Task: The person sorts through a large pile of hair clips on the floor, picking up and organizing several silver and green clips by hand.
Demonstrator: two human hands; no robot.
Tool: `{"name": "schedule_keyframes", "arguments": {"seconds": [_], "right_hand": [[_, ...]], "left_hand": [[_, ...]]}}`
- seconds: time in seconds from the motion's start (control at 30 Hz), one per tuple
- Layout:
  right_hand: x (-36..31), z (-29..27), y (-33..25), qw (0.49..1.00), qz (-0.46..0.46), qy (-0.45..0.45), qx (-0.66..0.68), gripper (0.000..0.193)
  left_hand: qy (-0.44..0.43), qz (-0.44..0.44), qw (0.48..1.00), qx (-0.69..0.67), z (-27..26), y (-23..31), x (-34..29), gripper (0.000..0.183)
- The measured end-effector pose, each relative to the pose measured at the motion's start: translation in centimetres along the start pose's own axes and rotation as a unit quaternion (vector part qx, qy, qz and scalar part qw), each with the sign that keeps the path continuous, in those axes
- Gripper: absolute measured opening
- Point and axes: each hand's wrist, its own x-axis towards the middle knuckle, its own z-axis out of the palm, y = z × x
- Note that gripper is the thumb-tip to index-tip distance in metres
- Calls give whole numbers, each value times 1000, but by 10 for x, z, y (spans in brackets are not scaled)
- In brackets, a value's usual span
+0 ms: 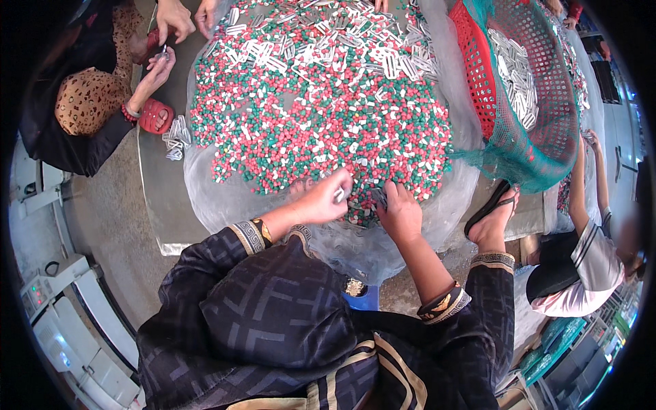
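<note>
At near edge of bead pile (321, 116): left hand (324, 199) pinching small metal clip (339, 195); right hand (400, 212) curled, fingers in beads.

Pile of small pieces (321, 116): red, green and white, mixed. Metal clips (328, 31): silvery white. Basket (478, 75): red, perforated. Netting (547, 137): teal. Sheet (219, 198) under pile: translucent grey. Wearer's sleeves (273, 301): black with tonal geometric pattern, gold-and-black key-pattern cuffs. Neighbouring garment (85, 99): leopard print.
</note>
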Motion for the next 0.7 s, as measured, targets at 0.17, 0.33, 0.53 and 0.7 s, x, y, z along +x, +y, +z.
{"name": "schedule_keyframes", "arguments": {"seconds": [0.17,0.33,0.53,0.7], "right_hand": [[8,0,-1,990,62,-120,27,24],[7,-18,14,983,33,-152,101,22],[7,-26,23,898,33,-435,62,24],[2,-12,29,915,36,-395,80,23]], "left_hand": [[-349,35,925,145,28,2,-4,39],[-245,-24,948,200,9,21,12,45],[-77,35,992,90,-14,26,18,46],[-302,-23,939,162,11,6,8,54]]}}
